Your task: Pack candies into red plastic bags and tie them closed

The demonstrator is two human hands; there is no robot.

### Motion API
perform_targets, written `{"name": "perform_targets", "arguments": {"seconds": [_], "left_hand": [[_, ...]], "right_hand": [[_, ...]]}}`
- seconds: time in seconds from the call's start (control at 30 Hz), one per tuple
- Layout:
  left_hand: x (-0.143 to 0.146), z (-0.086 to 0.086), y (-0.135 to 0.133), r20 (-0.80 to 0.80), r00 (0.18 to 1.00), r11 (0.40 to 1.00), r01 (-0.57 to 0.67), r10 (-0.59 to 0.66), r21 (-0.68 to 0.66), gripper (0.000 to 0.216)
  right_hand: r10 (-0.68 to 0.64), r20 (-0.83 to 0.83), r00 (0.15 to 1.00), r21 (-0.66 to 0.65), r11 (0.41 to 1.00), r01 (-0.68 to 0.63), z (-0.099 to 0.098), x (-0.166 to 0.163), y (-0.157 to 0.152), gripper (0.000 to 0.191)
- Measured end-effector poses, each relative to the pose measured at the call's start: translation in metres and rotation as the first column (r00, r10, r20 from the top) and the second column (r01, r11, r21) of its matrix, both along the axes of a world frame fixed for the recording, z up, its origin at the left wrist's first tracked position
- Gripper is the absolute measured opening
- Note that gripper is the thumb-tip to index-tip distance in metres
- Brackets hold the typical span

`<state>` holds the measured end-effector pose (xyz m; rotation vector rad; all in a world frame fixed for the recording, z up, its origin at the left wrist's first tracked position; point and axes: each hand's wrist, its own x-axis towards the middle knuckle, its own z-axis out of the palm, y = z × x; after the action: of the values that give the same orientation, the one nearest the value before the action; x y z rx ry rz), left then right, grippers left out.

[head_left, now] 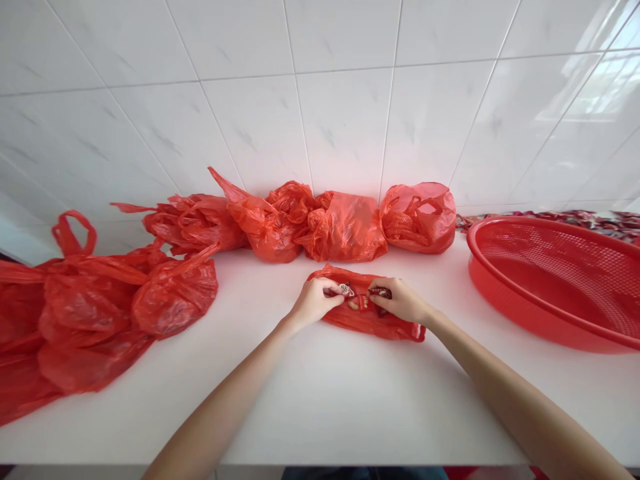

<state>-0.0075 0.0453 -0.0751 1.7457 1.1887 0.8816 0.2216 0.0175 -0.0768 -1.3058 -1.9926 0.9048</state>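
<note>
The left hand (pixel 315 300) and right hand (pixel 400 300) each pinch the flat bag (pixel 370 325) in a tight grip, mid-surface (pixel 320 400). The bundles (pixel 345 227) by the wall look finished. The heap (pixel 100 313) at left seems undone.

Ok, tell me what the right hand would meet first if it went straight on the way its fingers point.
The right hand points left along the flat red bag both hands pinch, so it would probably meet the left hand first; the gap between them looks small.
</note>
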Motion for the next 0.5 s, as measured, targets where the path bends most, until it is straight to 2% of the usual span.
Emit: {"name": "perform_targets", "arguments": {"seconds": [0.23,0.4,0.5], "left_hand": [[0.001,-0.006,-0.001,0.046,0.997,0.998,-0.068,0.067,0.013,0.033],[0.003,-0.007,-0.003,0.058,0.993,0.995,-0.101,0.1,0.012,0.021],[0.005,-0.005,-0.005,0.074,0.99,0.993,-0.119,0.117,0.018,0.022]], "right_hand": [[0.007,0.218,0.976,0.142,0.989,-0.039,0.001,-0.004,-0.002,0.008],[0.128,0.314,0.941,0.125,0.977,-0.175,0.012,0.005,-0.007,0.022],[0.193,0.335,0.922,0.089,0.968,-0.234,0.021,0.013,-0.01,0.032]]}}
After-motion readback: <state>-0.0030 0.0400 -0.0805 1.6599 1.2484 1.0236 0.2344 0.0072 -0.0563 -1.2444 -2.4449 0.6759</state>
